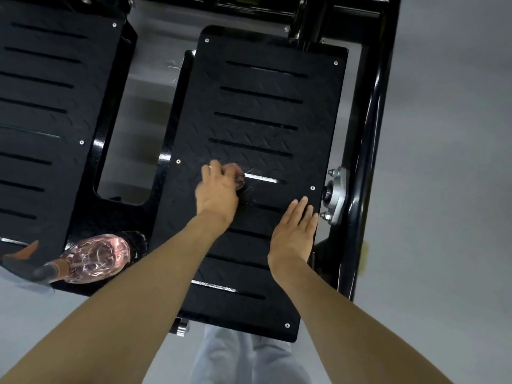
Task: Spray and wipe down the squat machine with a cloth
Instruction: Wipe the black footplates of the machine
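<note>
The squat machine's right black foot plate point(257, 128) has a diamond tread and several slots. My left hand point(219, 189) is near the plate's middle, fingers curled round a small dark cloth point(240, 182) that is mostly hidden under the hand. To its right, my right hand point(293, 231) rests flat on the plate with straight fingers, near the plate's right edge. A clear spray bottle point(94, 259) with a grey and orange trigger point(25, 261) lies on its side at the lower left, on the front edge of the left foot plate point(41, 106).
A black frame tube point(368, 139) and a silver bolted bearing point(336, 195) run along the right plate's right side. Grey floor point(448, 189) surrounds the machine and shows through the gap between the plates. My light trousers point(249, 358) are below the plate's front edge.
</note>
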The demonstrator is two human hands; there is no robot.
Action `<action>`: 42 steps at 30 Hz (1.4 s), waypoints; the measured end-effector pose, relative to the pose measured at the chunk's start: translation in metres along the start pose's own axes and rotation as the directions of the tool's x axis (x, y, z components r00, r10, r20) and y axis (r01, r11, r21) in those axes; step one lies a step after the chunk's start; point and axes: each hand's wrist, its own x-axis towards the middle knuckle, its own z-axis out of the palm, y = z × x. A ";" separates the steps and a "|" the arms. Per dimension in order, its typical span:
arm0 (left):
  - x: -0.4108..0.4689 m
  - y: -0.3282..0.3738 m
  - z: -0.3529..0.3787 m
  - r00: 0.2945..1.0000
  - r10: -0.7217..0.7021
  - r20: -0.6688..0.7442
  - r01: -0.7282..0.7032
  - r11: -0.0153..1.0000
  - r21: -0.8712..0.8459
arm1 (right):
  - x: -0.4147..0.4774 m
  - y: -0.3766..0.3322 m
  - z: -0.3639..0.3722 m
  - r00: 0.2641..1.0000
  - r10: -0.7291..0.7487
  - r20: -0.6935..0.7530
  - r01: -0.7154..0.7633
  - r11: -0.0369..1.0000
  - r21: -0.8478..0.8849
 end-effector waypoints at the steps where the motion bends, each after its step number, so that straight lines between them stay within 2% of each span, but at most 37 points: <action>1: -0.003 0.011 0.003 0.998 0.065 0.019 -0.065 0.998 -0.002 | 0.002 0.000 0.002 1.000 -0.002 -0.005 0.002 1.000 0.008; 4: -0.014 0.052 0.011 0.965 0.247 0.087 -0.244 0.969 -0.040 | 0.003 0.007 0.007 1.000 -0.017 -0.005 0.017 0.997 0.075; 6: -0.016 0.072 0.014 0.950 0.294 0.107 -0.293 0.956 -0.029 | 0.004 0.013 0.009 0.999 -0.047 -0.001 0.047 0.992 0.118; 9: -0.012 0.070 0.017 0.937 0.340 0.079 -0.346 0.935 0.077 | 0.002 0.018 0.010 0.997 -0.075 -0.008 0.076 0.986 0.146; 12: -0.004 0.045 0.013 0.899 0.424 0.112 -0.438 0.876 0.201 | 0.001 0.017 0.009 0.997 -0.077 -0.008 0.078 0.987 0.139; 22: 0.017 -0.069 -0.017 0.987 0.121 0.106 -0.140 0.970 0.201 | -0.002 0.022 0.003 0.994 -0.114 -0.001 0.113 0.986 0.121; 26: 0.021 -0.076 -0.029 0.985 0.103 0.140 -0.125 0.980 0.153 | -0.002 0.027 -0.015 0.990 -0.119 -0.081 0.131 0.979 0.158; 29: 0.026 -0.066 -0.037 0.999 0.047 0.025 -0.046 0.998 -0.034 | 0.007 0.033 -0.032 0.971 -0.112 -0.210 0.150 0.973 0.176; 31: 0.035 -0.058 -0.043 0.995 0.076 -0.063 -0.080 0.995 -0.064 | 0.019 0.036 -0.043 0.963 -0.104 -0.250 0.154 0.969 0.192; 34: 0.058 -0.046 -0.051 0.991 0.112 -0.078 -0.117 0.991 -0.069 | 0.042 0.038 -0.057 0.971 -0.095 -0.221 0.146 0.963 0.227; 37: 0.074 -0.035 -0.047 1.000 0.016 -0.015 -0.016 1.000 0.000 | 0.061 0.040 -0.065 0.988 -0.069 -0.142 0.108 0.950 0.293; 39: 0.069 -0.027 -0.040 0.996 -0.081 -0.036 0.082 0.996 0.024 | 0.065 0.042 -0.070 0.994 -0.052 -0.092 0.078 0.948 0.310; 42: 0.061 -0.007 -0.026 0.993 -0.108 -0.046 0.108 0.994 -0.004 | 0.072 0.042 -0.079 0.997 -0.054 -0.055 0.069 0.944 0.324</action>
